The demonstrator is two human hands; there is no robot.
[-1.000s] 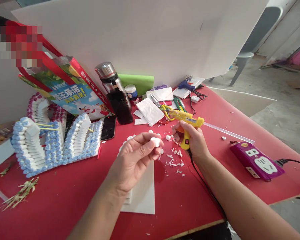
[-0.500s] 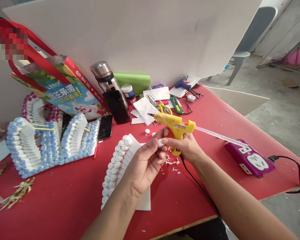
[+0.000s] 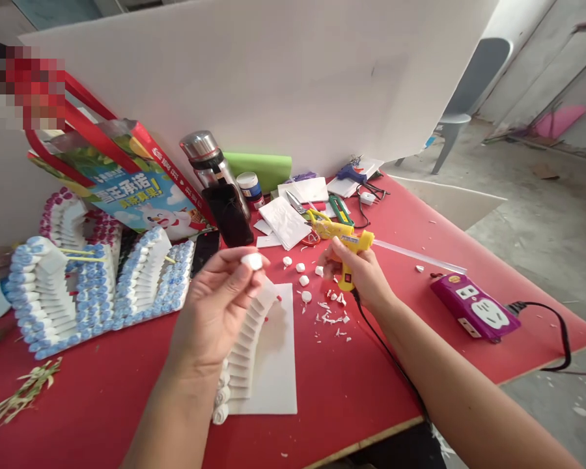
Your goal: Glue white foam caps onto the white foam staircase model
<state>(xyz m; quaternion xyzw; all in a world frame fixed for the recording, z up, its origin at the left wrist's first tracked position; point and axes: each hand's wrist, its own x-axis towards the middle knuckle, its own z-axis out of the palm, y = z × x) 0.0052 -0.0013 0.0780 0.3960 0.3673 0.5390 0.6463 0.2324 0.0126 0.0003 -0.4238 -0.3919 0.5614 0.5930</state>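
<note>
Between the thumb and fingers of my left hand is a small white rolled rosette, held up above the white foam board piece. That board carries a curved row of thin steps and, along its left edge, white rosettes, partly hidden by my left hand and forearm. My right hand is closed round the handle of a yellow hot glue gun, its nozzle pointing left. A clear glue stick sticks out of its back. Several loose white pieces and shavings lie on the table between my hands.
Blue-and-white stepped models stand at left before a printed bag. A steel flask, a phone, scissors and a green cutter are at the back. At right sits a purple power strip on the red table.
My hands have moved apart. The left hand has gone left and up with the rosette, above the board. The right hand, still round the glue gun, stays near its place, and the loose pieces now show.
</note>
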